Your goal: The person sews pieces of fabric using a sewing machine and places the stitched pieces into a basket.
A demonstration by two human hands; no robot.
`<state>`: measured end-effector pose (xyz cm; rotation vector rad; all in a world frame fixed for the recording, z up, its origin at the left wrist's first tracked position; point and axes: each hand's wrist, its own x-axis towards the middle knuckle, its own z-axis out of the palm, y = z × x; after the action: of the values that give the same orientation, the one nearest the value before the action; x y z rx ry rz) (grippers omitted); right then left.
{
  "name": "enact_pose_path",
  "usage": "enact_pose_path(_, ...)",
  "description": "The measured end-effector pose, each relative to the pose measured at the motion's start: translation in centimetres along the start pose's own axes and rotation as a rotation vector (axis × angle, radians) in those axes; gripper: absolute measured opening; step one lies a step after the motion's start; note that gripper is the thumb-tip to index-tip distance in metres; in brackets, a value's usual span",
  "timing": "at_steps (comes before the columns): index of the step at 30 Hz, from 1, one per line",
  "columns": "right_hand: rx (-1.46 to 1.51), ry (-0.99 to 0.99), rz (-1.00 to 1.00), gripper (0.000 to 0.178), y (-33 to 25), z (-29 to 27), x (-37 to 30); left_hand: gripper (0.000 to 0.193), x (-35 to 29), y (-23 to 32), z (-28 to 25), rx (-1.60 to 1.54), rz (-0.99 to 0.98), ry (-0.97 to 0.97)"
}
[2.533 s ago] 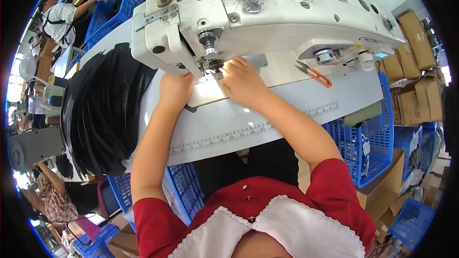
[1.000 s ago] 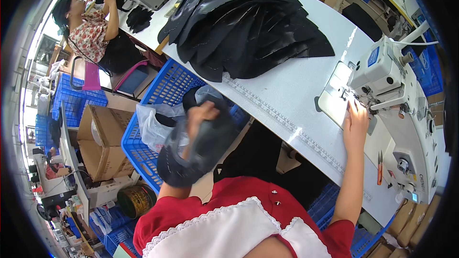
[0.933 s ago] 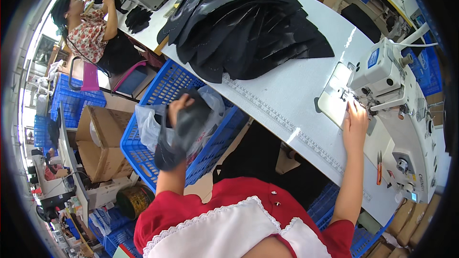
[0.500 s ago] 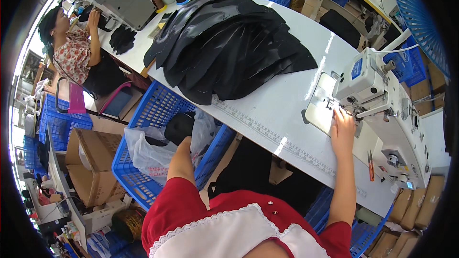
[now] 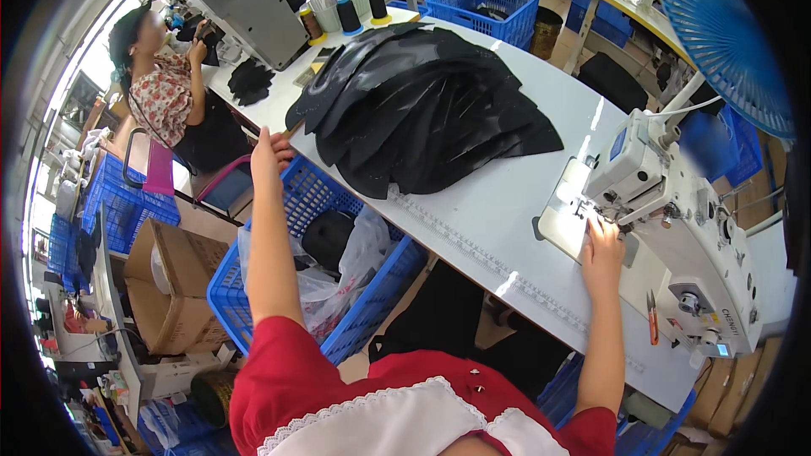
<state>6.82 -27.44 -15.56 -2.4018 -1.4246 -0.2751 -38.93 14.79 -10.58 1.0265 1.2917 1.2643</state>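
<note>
My left hand point(image 5: 272, 150) hangs in the air beside the left end of a big fanned pile of black shiny cut pieces point(image 5: 439, 110) on the white table point(image 5: 473, 224). Its fingers are apart, and I see nothing in them. My right hand point(image 5: 601, 247) rests at the needle area of a white sewing machine point(image 5: 650, 160), fingers stretched over the bed plate point(image 5: 562, 211). Nothing shows under them, though the fingertips are partly hidden by the machine head. Below the table edge, a rounded black piece point(image 5: 328, 238) lies on clear plastic bags in a blue basket point(image 5: 232, 308).
Orange-handled snips point(image 5: 652, 321) lie right of my right forearm. Thread cones point(image 5: 348, 15) stand behind the pile. A co-worker point(image 5: 165, 89) sits at another machine point(image 5: 245, 4) on the left. A cardboard box point(image 5: 182, 279) stands left of the basket, and a blue fan point(image 5: 718, 25) is at upper right.
My left hand has left the rounded black piece in the basket and risen to the pile's left end. The right hand stays at the machine. The view has shifted slightly.
</note>
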Motion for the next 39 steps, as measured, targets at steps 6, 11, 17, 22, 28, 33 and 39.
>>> enact_pose_path(6,0.082,-0.009,-0.04,0.042,-1.3,-0.2,0.4,0.032,7.1,4.0,0.3,0.147,-0.211,-0.304)
enact_pose_path(11,0.053,0.071,-0.034,0.038,-0.2,1.1,-0.1,0.025,6.3,9.4,6.7,0.936,1.057,0.232)
enact_pose_path(17,0.075,0.071,0.005,0.034,-0.2,0.3,0.2,0.026,-5.4,20.8,18.1,0.705,1.391,0.094)
enact_pose_path(22,0.099,0.121,-0.008,0.027,-0.4,0.1,0.5,0.027,-12.0,17.5,28.7,0.177,1.275,-0.062)
enact_pose_path(28,0.13,0.251,-0.091,0.024,-0.1,1.4,0.2,0.041,-18.5,3.6,39.0,-0.32,0.451,-0.598)
enact_pose_path(33,0.125,0.178,-0.045,0.017,-0.8,0.7,0.5,0.035,-22.9,-7.9,40.0,-0.376,-0.233,-0.729)
enact_pose_path(39,0.183,0.312,-0.043,0.015,-0.3,-0.3,0.2,0.03,-24.1,-7.3,39.6,-0.185,-0.454,-1.418)
